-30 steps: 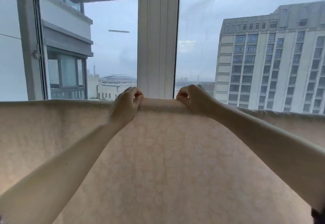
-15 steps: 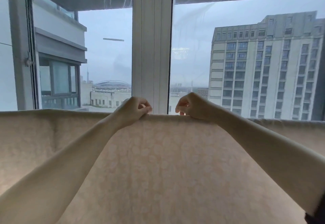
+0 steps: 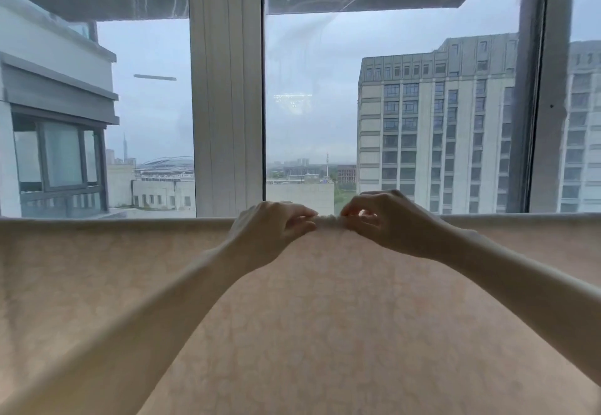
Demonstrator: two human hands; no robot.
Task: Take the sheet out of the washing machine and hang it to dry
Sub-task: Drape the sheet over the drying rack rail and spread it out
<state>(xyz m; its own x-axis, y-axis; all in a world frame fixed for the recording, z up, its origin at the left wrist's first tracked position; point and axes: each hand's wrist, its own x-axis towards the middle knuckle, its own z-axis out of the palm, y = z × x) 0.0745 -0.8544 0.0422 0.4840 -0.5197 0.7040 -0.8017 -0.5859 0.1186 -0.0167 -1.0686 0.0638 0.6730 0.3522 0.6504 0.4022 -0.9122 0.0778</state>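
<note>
Both hands, left (image 3: 273, 226) and right (image 3: 387, 219), close together, pinched on the hung sheet's (image 3: 325, 317) top edge.

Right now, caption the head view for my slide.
Left hand and right hand pinch the hung sheet's top edge, close together, before a window.

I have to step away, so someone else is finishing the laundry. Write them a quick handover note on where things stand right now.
Left hand: pinching the top edge of the sheet.
Right hand: pinching the same edge; a short bunched bit of fabric lies between the hands.
Sheet: out of the machine, draped at chest height in front of the window, spread across the whole view. What it hangs over is hidden.
Done: unloading and draping.
Left: probably smooth the bunched bit at the middle, then let go.
</note>
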